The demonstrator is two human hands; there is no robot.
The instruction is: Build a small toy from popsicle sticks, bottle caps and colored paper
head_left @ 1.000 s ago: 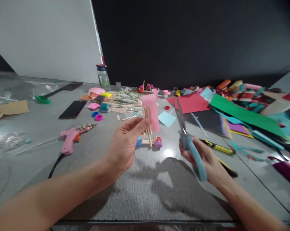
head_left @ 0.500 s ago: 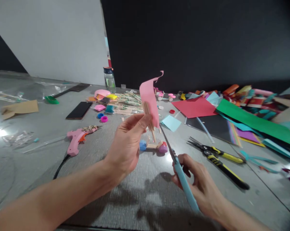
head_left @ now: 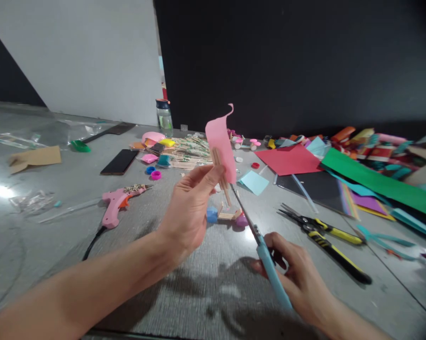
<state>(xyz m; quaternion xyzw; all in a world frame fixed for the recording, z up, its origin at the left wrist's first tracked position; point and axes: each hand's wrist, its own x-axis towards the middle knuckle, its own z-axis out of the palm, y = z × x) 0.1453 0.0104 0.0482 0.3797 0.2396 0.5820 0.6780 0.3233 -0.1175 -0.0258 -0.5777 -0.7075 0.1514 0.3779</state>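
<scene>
My left hand (head_left: 189, 208) pinches a pink paper strip (head_left: 220, 148) fixed to a few wooden sticks (head_left: 221, 177), held upright above the table. The strip's top corner curls over. My right hand (head_left: 297, 278) grips blue-handled scissors (head_left: 265, 255), whose blade tips point up to the lower edge of the pink strip. Below the strip, a small stick-built cart (head_left: 227, 216) with a blue and a purple cap wheel rests on the grey table (head_left: 184, 283).
A pink glue gun (head_left: 118, 203) lies at left, with a black phone (head_left: 120, 161) behind it. Yellow-handled pliers (head_left: 326, 233) lie at right. Coloured paper sheets (head_left: 371, 182) crowd the far right. A pile of wooden sticks (head_left: 186, 153), bottle caps and a water bottle (head_left: 164, 118) sit farther back.
The scissors swung down from upright at right to under the pink strip, blades at its lower edge. My left hand raised the strip slightly; the view shifted a little.
</scene>
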